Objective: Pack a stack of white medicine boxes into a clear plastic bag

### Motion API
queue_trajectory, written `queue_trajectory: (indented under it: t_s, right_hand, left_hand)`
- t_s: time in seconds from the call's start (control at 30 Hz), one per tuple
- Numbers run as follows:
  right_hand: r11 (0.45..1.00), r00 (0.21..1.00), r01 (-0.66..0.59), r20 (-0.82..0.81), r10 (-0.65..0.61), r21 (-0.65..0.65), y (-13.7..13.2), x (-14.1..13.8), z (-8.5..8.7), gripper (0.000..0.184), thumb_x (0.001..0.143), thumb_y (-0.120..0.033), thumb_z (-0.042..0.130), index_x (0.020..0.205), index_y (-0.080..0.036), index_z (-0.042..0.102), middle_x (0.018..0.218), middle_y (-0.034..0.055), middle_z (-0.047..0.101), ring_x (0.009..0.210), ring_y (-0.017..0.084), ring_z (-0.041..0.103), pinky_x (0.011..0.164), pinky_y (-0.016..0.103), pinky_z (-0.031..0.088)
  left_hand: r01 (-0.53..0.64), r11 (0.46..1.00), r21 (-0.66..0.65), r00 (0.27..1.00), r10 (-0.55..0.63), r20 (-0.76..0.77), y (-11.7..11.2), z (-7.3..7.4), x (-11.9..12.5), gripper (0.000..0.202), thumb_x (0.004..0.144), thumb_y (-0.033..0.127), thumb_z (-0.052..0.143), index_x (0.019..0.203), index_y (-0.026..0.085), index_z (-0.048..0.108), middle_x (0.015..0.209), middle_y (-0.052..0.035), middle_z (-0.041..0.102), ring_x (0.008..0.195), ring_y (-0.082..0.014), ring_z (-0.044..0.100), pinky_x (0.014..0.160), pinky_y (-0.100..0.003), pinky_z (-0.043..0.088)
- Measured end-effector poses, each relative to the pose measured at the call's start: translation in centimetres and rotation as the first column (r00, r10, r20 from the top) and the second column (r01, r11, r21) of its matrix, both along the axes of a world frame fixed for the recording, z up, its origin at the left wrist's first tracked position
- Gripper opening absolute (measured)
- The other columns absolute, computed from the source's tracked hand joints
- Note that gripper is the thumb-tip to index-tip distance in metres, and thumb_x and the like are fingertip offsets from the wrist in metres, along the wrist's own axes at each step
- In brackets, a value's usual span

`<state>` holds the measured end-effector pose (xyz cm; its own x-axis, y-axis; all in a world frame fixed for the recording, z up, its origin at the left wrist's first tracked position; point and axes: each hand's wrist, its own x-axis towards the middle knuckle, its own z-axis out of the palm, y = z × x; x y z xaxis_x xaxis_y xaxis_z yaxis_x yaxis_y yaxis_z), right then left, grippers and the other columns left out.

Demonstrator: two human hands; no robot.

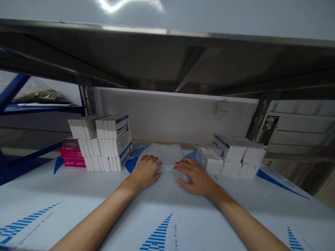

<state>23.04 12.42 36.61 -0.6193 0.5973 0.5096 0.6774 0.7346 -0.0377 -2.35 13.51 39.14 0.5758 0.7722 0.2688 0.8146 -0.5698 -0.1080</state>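
A flat, translucent white plastic sheet or bag (166, 153) lies on the film-covered shelf (125, 216), reaching back toward the wall. My left hand (147, 170) rests along its left side, palm down with the fingers bent loosely. On its right side my right hand (195, 177) lies with fingers stretched and spread. Neither hand grips anything that I can see. Just right of my right hand stand white boxes (232, 157) in clear wrap. Left of my left hand is a stack of white boxes (104, 146) with blue print.
Pink boxes (74, 157) sit at the far left of the stack. Low overhead runs an upper metal shelf (157, 59). A wall switch (223, 107) is on the back wall. Metal posts (259, 118) and a blue rack (10, 111) stand at the sides.
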Motion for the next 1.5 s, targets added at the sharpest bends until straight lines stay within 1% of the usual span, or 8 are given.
queue_trajectory:
  t_s: [0.17,0.37,0.5,0.57,0.73,0.87,1.1,1.5]
  right_hand:
    - [0.995,0.994,-0.098,0.047,0.099,-0.014,-0.2,-0.4,-0.3,0.035,0.092,-0.039,0.064,0.120,-0.019,0.070,0.118,0.0084,0.075,0.122,0.027,0.057,0.106,0.046,0.046]
    - [0.981,0.995,0.091,-0.063,-0.081,0.173,0.0,0.1,0.8,0.033,0.100,-0.032,0.049,0.123,-0.017,0.068,0.119,0.0112,0.074,0.115,0.026,0.063,0.102,0.046,0.048]
    - [0.823,0.887,0.440,-0.318,-0.336,0.358,1.2,2.8,2.2,0.031,0.100,-0.026,0.044,0.105,-0.013,0.071,0.102,0.0143,0.075,0.099,0.027,0.066,0.094,0.043,0.051]
    - [0.743,0.835,0.543,-0.347,-0.427,0.391,2.0,4.6,1.9,0.031,0.097,-0.023,0.044,0.107,-0.010,0.070,0.102,0.0162,0.075,0.101,0.028,0.065,0.095,0.042,0.050]
    - [0.673,0.754,0.645,-0.157,-0.638,0.363,3.8,7.0,-1.1,0.049,0.091,-0.023,0.052,0.132,0.003,0.058,0.132,0.0267,0.064,0.126,0.035,0.054,0.107,0.046,0.042]
    - [0.621,0.682,0.712,-0.113,-0.723,0.326,4.3,7.0,-2.3,0.050,0.093,-0.027,0.051,0.133,0.002,0.058,0.134,0.0254,0.063,0.131,0.036,0.051,0.110,0.047,0.038]
    - [0.629,0.664,0.733,-0.073,-0.744,0.257,3.9,6.9,-1.5,0.048,0.093,-0.027,0.051,0.134,-0.004,0.059,0.135,0.0220,0.064,0.126,0.034,0.056,0.108,0.044,0.039]
    - [0.645,0.659,0.745,-0.044,-0.750,0.172,3.1,6.7,-0.9,0.049,0.092,-0.020,0.050,0.137,-0.005,0.057,0.140,0.0198,0.061,0.130,0.030,0.055,0.113,0.041,0.037]
  left_hand:
    - [0.006,1.000,-0.030,0.999,-0.007,-0.038,-0.4,-0.1,0.3,0.026,0.095,0.031,0.057,0.109,0.015,0.072,0.111,-0.0165,0.072,0.110,-0.0343,0.067,0.100,-0.049,0.048]
    - [0.054,0.996,0.071,0.999,-0.053,-0.013,-0.7,-0.1,0.8,0.028,0.098,0.033,0.053,0.106,0.015,0.072,0.117,-0.0176,0.069,0.121,-0.0347,0.060,0.102,-0.049,0.047]
    - [0.153,0.974,0.170,0.987,-0.161,0.031,-1.8,0.8,2.7,0.026,0.100,0.027,0.049,0.105,0.014,0.071,0.117,-0.0158,0.069,0.121,-0.0322,0.059,0.103,-0.047,0.046]
    - [0.216,0.965,0.151,0.974,-0.223,0.032,-2.3,1.1,4.2,0.024,0.099,0.026,0.051,0.109,0.016,0.070,0.119,-0.0143,0.068,0.120,-0.0315,0.059,0.102,-0.046,0.048]
    - [0.327,0.942,0.075,0.941,-0.332,0.066,-2.3,1.0,7.9,0.031,0.100,0.034,0.050,0.125,0.022,0.065,0.126,-0.0109,0.066,0.124,-0.0310,0.056,0.103,-0.048,0.047]
    - [0.321,0.943,0.085,0.939,-0.329,0.099,-1.5,0.1,9.6,0.036,0.101,0.041,0.046,0.125,0.021,0.065,0.129,-0.0116,0.064,0.127,-0.0320,0.054,0.105,-0.050,0.046]
    - [0.315,0.945,0.091,0.938,-0.324,0.120,-1.1,-2.0,9.3,0.040,0.101,0.045,0.045,0.125,0.020,0.066,0.131,-0.0140,0.064,0.130,-0.0353,0.052,0.107,-0.055,0.043]
    - [0.308,0.951,0.024,0.940,-0.308,0.149,-1.3,-2.5,8.6,0.047,0.104,0.048,0.036,0.135,0.024,0.062,0.136,-0.0118,0.063,0.133,-0.0335,0.052,0.111,-0.052,0.042]
